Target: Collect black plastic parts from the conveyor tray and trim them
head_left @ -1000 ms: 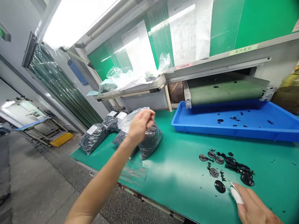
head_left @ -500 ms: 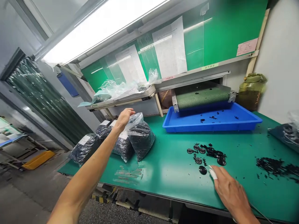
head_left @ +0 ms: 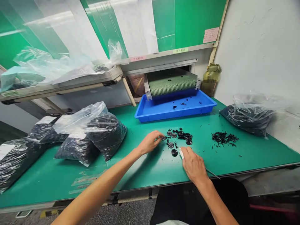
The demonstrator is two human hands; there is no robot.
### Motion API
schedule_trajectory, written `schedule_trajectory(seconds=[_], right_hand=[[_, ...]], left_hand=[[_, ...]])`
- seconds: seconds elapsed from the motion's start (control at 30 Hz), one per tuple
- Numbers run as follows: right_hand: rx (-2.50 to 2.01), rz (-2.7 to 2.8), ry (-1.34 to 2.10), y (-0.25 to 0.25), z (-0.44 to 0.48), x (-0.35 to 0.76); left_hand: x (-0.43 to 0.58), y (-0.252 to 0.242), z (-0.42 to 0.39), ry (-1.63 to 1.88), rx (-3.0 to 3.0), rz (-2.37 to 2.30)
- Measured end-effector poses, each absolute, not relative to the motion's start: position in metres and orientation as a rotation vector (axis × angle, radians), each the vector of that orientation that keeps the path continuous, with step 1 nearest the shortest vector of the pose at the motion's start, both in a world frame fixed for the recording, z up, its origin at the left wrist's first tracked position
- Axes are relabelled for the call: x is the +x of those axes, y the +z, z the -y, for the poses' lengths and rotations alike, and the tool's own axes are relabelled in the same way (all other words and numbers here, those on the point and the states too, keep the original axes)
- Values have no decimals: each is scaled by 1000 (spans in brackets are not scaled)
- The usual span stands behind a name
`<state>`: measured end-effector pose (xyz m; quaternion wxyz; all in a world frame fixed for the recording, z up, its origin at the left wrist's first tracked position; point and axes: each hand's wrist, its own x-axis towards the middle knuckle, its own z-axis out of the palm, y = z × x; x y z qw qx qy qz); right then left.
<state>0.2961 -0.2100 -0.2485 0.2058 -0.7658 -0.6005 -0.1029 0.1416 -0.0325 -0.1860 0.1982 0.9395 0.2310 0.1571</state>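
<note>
My left hand (head_left: pixel 148 142) reaches over the green-topped table (head_left: pixel 47 175), its fingertips at a small ringed black disc (head_left: pixel 163 137) on the left edge of a loose cluster of black moulded parts (head_left: pixel 179 137). Whether they grip it, I cannot tell. My right hand (head_left: pixel 193 165) holds a small white-gripped tool (head_left: pixel 181 153) close to a plain black disc (head_left: pixel 174 152). A thin cord or wire (head_left: pixel 212 173) trails from under that hand.
A blue tray (head_left: pixel 175 110) lies under a green belt conveyor (head_left: pixel 172 84). Bulging plastic bags of black parts (head_left: pixel 106 134) stand left, another bag (head_left: pixel 248 117) right. A heap of black trimmings (head_left: pixel 223 137) lies nearby. An olive bottle (head_left: pixel 211 79) stands behind.
My left hand has come down from beside the bag mouth to the parts on the table. The view has swung left and pulled back, bringing the right-hand bag and trimmings into view.
</note>
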Motion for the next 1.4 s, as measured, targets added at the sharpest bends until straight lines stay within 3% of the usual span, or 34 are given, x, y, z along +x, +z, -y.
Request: schedule_trajectory(seconds=[0.47,0.67,0.93,1.2,1.4], right_hand=[[-2102,1648,-286,-249,206,296],[-2112,1640,-247,-245,205,297],[-2134,1617,-240,-241,203,295],[-2007,1558,-63,-238,212,301],[-1905,1409,141,-219,206,302]], left_hand=[[210,-210,-25,414,2592,-685],[235,-212,-20,268,2614,-484],[225,-202,1,437,2481,-686],[181,-208,62,345,1438,-653],[175,-220,74,297,1260,-574]])
